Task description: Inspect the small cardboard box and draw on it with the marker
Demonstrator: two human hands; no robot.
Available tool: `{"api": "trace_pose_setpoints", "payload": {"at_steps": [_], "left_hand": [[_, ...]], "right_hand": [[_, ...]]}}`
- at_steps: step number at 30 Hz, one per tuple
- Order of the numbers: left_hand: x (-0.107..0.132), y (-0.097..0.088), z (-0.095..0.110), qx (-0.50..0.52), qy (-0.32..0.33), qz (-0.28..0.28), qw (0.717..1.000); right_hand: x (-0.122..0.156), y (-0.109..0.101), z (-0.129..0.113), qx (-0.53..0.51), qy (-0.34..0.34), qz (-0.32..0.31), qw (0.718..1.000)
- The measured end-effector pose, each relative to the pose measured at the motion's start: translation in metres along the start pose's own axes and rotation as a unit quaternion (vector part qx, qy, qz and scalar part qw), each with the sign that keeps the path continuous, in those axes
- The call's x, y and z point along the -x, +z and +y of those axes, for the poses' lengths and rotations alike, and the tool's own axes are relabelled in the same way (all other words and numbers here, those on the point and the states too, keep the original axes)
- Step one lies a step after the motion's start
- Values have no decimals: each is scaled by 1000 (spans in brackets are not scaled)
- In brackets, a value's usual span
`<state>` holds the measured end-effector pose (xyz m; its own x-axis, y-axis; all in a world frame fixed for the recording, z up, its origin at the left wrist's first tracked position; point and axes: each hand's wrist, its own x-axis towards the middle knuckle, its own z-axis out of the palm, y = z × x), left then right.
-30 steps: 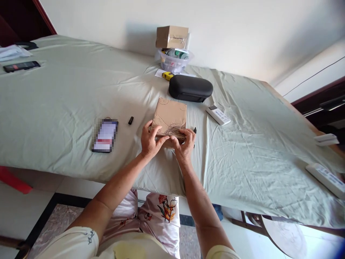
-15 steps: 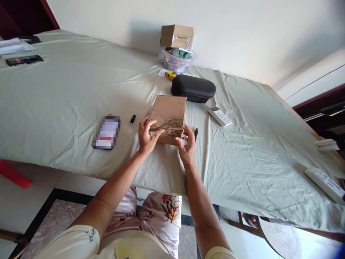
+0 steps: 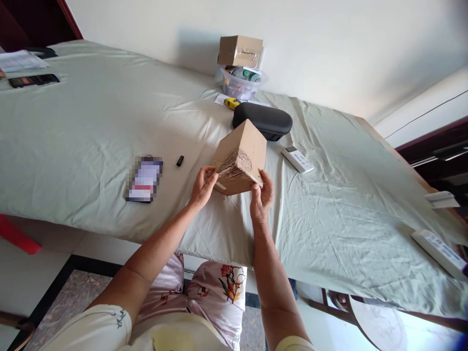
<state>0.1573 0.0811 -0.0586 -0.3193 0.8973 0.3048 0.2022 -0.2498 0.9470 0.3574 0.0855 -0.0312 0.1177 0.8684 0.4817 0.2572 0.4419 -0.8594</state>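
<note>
While the person's flowered trousers [image 3: 210, 287] are showing below the near table edge, both bare forearms are reaching out over the pale green cloth [image 3: 329, 214]. The left hand [image 3: 202, 189] is gripping the near left corner of a brown cardboard box [image 3: 239, 158], its thumb pressing on the front while its fingers are curling behind, mostly hidden. The right hand [image 3: 262, 196] is pinching the near right corner, its thumb on the front and its fingers bending round the side, open only as wide as that corner. The box is sitting tilted between the hands, over the middle of the cloth, with one edge turning upward and dark scribbled lines covering the part around it; whether its underside is touching the cloth I cannot tell. Left of it a phone with a blurred screen [image 3: 144, 180] is lying, and a small black object [image 3: 180, 161] is resting between the two. To the right, a white device with a dark end [image 3: 298, 160] is lying at a slant. Just behind the box, a black case [image 3: 263, 119] is resting, partly hidden by it. Farther back, a yellow tape measure [image 3: 231, 103] is lying near a clear tub [image 3: 239, 90], which is carrying a second carton [image 3: 240, 50] against the white wall [image 3: 146, 29]
</note>
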Motion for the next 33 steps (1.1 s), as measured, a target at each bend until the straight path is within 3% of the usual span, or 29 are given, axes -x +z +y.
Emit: {"api": "trace_pose_setpoints", "payload": {"at_steps": [2, 6, 11, 18, 27, 33], "left_hand": [[1, 0, 1, -14, 8, -26, 1000], [4, -1, 3, -60, 38, 6, 997], [1, 1, -3, -18, 14, -10, 1000], [-3, -2, -10, -7, 34, -18, 999], [-7, -3, -7, 48, -5, 35, 998], [-7, -5, -9, 64, -26, 35, 997]], "right_hand": [[0, 1, 2, -7, 3, 7, 1000], [2, 4, 11, -6, 30, -26, 999], [3, 10, 20, 17, 55, -69, 996], [1, 13, 21, 161, 77, -163, 970], [4, 12, 23, 125, 33, -169, 977], [9, 14, 14, 100, -5, -152, 983]]}}
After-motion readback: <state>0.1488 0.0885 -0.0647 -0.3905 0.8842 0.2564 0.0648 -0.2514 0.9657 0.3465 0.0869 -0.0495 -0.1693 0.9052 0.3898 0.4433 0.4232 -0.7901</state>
